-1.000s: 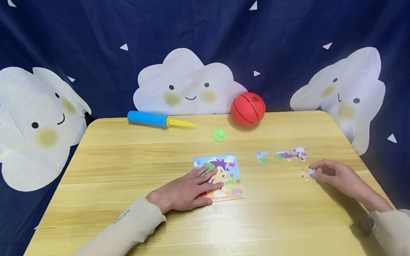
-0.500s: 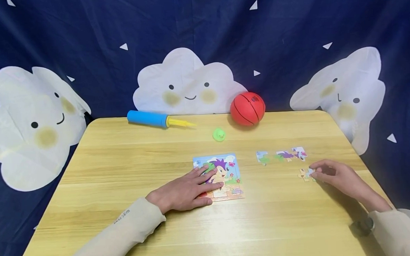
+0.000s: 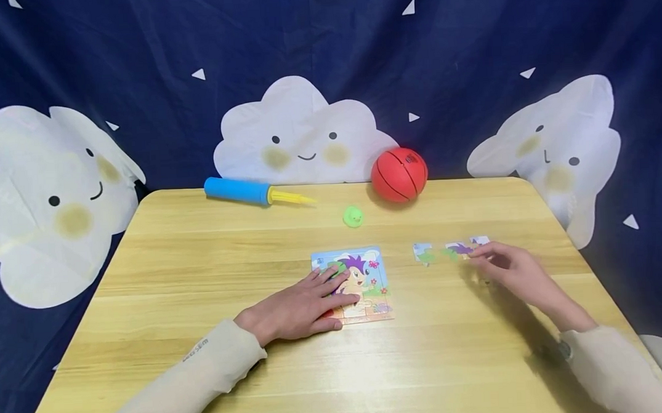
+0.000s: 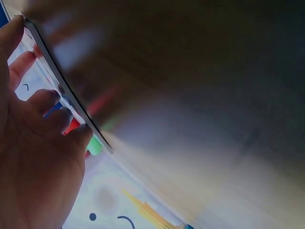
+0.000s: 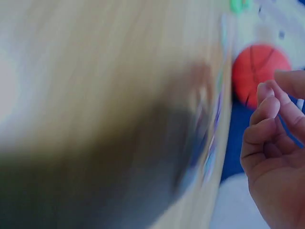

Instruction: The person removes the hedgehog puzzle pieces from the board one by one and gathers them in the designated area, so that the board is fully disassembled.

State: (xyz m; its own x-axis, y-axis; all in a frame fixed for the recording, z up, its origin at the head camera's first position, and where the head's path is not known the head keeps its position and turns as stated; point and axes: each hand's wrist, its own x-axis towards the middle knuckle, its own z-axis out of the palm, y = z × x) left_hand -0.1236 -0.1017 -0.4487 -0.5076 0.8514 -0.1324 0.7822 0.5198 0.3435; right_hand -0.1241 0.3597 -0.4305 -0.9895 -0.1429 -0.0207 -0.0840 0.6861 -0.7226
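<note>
In the head view my left hand lies with spread fingers on the left part of a square hedgehog jigsaw puzzle, partly covering its picture. The left wrist view shows the puzzle's dark edge beside my fingertips. My right hand hovers over loose puzzle pieces at the right, thumb and fingers bent, and no piece shows between the fingers in the right wrist view. A blue and green piece and a purple piece lie in a row. The row's right end is partly hidden behind my fingers.
At the back of the wooden table lies a blue hand pump with a yellow nozzle. A red ball stands right of it, and a small green toy duck sits between them, nearer. A dark blue cloud-print curtain hangs behind.
My right hand has moved left and farther back, from the nearer loose pieces to the right end of the row. My left hand stays on the puzzle.
</note>
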